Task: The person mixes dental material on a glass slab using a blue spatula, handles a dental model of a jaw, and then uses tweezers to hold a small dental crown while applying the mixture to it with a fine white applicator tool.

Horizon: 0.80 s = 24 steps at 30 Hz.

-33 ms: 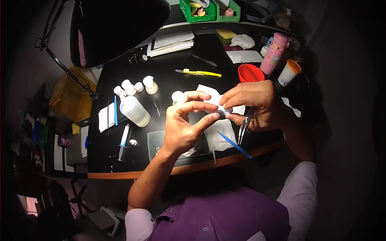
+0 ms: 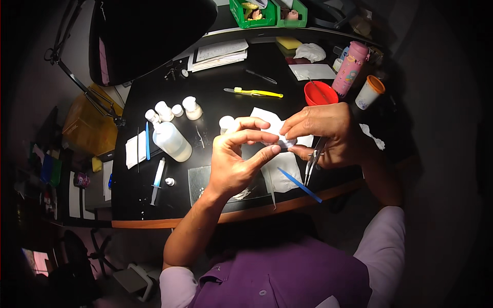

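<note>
Over the front part of the table, my left hand (image 2: 233, 156) and my right hand (image 2: 328, 131) meet at a small white object (image 2: 288, 143). The fingertips of both hands pinch it, and they cover too much of it to tell its kind. Metal tweezers (image 2: 311, 165) are also tucked in my right hand, their tips hanging downward. Below the hands lie white paper tissues (image 2: 285, 177) and a blue stick-like tool (image 2: 300, 185). A dark glass slab (image 2: 199, 180) with white residue rests under my left wrist, beside a thin pale instrument (image 2: 271, 189).
To the left stand a squeeze bottle (image 2: 173, 141) and several white-capped bottles (image 2: 192, 109), near a syringe (image 2: 158, 179). Farther back are a yellow toothbrush (image 2: 254, 93), a red bowl (image 2: 319, 93), a pink flask (image 2: 351, 66) and a cup (image 2: 368, 93). A black lamp (image 2: 154, 41) overhangs the far left.
</note>
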Available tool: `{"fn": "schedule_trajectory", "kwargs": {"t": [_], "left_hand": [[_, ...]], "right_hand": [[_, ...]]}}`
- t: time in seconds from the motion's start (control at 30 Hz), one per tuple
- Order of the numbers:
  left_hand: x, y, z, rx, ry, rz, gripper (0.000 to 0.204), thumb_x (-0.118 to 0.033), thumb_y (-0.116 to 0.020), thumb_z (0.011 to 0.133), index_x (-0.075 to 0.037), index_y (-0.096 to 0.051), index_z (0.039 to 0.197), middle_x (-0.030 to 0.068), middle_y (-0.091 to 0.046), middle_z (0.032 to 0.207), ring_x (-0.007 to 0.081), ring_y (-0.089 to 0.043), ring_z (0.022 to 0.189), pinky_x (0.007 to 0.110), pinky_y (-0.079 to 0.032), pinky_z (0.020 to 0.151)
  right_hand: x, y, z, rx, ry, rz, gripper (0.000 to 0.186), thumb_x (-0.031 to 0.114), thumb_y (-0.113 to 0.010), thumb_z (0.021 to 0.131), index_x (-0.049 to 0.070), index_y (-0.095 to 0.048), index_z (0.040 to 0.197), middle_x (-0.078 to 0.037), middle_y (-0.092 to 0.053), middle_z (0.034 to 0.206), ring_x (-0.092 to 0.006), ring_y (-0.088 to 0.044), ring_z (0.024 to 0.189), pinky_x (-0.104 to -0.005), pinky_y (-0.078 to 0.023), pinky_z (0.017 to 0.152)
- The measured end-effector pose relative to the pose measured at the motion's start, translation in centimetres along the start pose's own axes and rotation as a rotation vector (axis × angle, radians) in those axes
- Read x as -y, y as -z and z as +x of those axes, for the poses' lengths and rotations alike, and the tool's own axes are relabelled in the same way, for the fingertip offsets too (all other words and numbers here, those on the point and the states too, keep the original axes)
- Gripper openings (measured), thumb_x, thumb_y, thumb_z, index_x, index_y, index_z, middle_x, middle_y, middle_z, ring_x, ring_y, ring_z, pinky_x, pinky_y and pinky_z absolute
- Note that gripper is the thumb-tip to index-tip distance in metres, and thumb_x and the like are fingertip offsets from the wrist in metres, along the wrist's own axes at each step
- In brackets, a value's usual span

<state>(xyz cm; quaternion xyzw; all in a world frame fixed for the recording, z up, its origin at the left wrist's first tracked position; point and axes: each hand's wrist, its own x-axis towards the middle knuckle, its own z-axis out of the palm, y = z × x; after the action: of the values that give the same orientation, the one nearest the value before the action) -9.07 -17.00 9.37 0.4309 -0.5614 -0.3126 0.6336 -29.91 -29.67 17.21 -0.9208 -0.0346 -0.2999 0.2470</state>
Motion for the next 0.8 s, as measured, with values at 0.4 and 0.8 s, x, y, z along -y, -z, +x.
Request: {"fn": "schedule_trajectory", "kwargs": {"t": [0.4, 0.8], "left_hand": [[0.7, 0.6, 0.7, 0.08, -0.163, 0.156, 0.015, -0.008, -0.087, 0.086, -0.007, -0.083, 0.1, 0.0064, -0.079, 0.101, 0.0153, -0.07, 0.095, 0.03, -0.049, 0.079], [0.9, 0.7, 1.0, 0.077, -0.208, 0.166, 0.011, -0.003, -0.084, 0.083, -0.002, -0.08, 0.094, 0.011, -0.078, 0.096, 0.0191, -0.074, 0.091, 0.032, -0.056, 0.085]], "right_hand": [[-0.8, -0.6, -0.5, -0.012, -0.008, 0.027, 0.023, 0.0, -0.085, 0.078, 0.001, -0.075, 0.099, -0.013, -0.08, 0.101, -0.0283, -0.08, 0.091, -0.0352, -0.064, 0.079], [-1.0, -1.0, -0.9, 0.001, -0.025, -0.001, 0.025, 0.001, -0.086, 0.078, 0.0, -0.075, 0.1, -0.014, -0.079, 0.101, -0.0288, -0.079, 0.09, -0.0351, -0.064, 0.078]]}}
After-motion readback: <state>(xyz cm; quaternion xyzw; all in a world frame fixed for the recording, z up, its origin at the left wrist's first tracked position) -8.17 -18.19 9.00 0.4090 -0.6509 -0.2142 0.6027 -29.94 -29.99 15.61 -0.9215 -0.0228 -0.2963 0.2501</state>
